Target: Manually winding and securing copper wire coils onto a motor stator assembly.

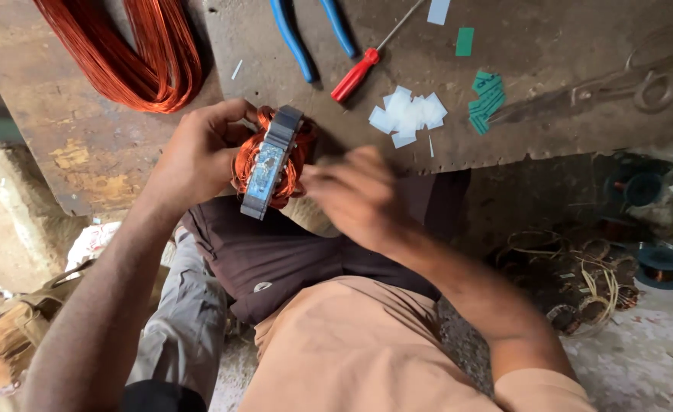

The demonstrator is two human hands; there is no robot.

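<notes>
Here, head view: a wound motor stator (270, 162), copper coils round a grey core, is held at centre frame above the lap, gripped by the left hand (191, 156) at its 9 o'clock, fingers curled tight on it. The right hand (355, 194) at 3 o'clock is blurred; finger spread cannot be told, contact unclear. Risk judged: windings could be snagged or nicked if the stator slips. White paper slips (407, 114) and a red screwdriver (355, 75) lie at 1 o'clock on the workbench (550, 46).
</notes>
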